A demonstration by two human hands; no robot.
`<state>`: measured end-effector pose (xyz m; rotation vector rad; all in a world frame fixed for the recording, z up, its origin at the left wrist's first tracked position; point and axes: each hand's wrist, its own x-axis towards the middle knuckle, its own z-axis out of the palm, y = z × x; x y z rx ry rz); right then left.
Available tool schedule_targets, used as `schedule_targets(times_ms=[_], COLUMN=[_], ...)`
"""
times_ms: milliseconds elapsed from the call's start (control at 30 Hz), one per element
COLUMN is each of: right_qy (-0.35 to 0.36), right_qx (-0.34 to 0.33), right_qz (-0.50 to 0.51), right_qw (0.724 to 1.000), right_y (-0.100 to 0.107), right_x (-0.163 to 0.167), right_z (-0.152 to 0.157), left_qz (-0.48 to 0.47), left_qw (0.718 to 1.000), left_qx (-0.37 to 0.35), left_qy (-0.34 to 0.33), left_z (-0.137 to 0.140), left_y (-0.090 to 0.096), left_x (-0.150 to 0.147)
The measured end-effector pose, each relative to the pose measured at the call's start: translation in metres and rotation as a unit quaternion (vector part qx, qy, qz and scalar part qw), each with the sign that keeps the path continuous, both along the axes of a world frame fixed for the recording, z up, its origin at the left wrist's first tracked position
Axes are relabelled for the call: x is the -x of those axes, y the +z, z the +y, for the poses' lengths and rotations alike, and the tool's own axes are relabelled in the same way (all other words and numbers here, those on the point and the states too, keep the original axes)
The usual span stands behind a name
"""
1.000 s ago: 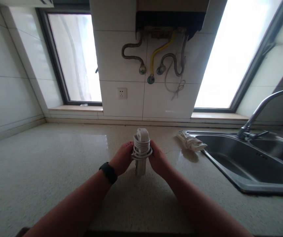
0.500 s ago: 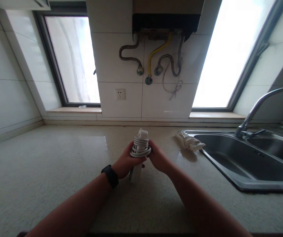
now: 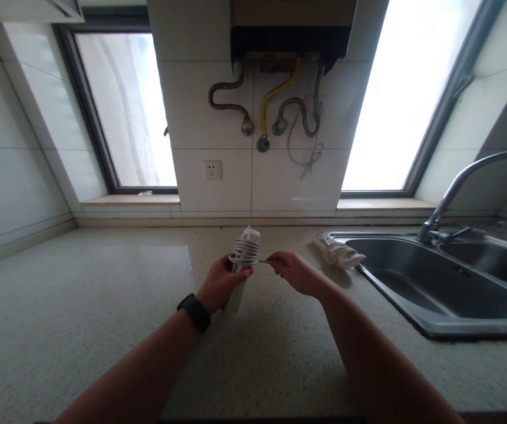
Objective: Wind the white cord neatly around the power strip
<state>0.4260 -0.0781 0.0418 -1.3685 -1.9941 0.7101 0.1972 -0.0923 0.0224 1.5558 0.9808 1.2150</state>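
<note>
My left hand (image 3: 221, 282), with a black band on its wrist, grips a white power strip (image 3: 243, 253) that has its white cord coiled around the body. The strip is tilted, its top leaning away from me. My right hand (image 3: 295, 272) sits just to the right of it and pinches a short stretch of the cord (image 3: 264, 261), drawn taut between the coil and my fingers. Both hands hover just above the speckled countertop (image 3: 103, 306).
A second white power strip with wrapped cord (image 3: 338, 253) lies by the left rim of the steel sink (image 3: 434, 288). A tap (image 3: 456, 188) stands behind the sink. A wall socket (image 3: 212, 170) and pipes (image 3: 275, 112) are on the tiled wall between two windows.
My right hand has left the coil and moved right, pulling a short length of cord out. The strip has tipped further and sits a little higher and to the left.
</note>
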Motion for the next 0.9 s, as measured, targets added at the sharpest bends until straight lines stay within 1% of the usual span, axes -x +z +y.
schedule_targets(times_ms=[100, 167, 233, 333, 433, 500, 633, 800, 867, 900], right_qy=[-0.016, -0.022, -0.029, -0.031, -0.033, -0.035, -0.04, -0.041, -0.044, -0.04], right_qx=[0.002, 0.005, 0.006, -0.01, -0.046, -0.05, -0.035, -0.035, -0.023, -0.005], right_qz=[-0.001, -0.007, -0.005, -0.013, -0.054, -0.064, -0.07, -0.066, -0.035, 0.003], right_qw=[1.0, 1.0, 1.0, 0.999, 0.997, 0.996, 0.996, 0.996, 0.998, 0.999], right_y=[0.003, 0.004, 0.003, 0.002, 0.005, 0.008, 0.014, 0.013, 0.011, 0.01], right_x=[-0.007, -0.007, -0.003, 0.012, 0.028, 0.034, 0.035, 0.03, 0.031, 0.031], right_z=[0.001, 0.001, -0.001, -0.008, -0.017, -0.021, -0.024, -0.024, -0.022, -0.021], left_qz=[-0.019, -0.027, -0.012, 0.049, 0.103, 0.129, 0.17, 0.187, 0.196, 0.202], left_qw=[0.999, 0.998, 0.999, 0.997, 0.987, 0.979, 0.969, 0.966, 0.963, 0.962], left_qx=[0.046, 0.054, 0.029, -0.034, -0.097, -0.124, -0.128, -0.13, -0.131, -0.13], left_qy=[0.02, 0.028, 0.036, 0.056, 0.073, 0.093, 0.128, 0.124, 0.129, 0.133], left_z=[0.003, 0.004, 0.005, 0.007, 0.011, 0.014, 0.021, 0.023, 0.02, 0.019], left_y=[0.001, -0.001, -0.003, -0.005, -0.007, -0.008, -0.011, -0.011, -0.009, -0.008], left_x=[0.001, 0.002, 0.003, 0.006, 0.009, 0.011, 0.012, 0.014, 0.015, 0.016])
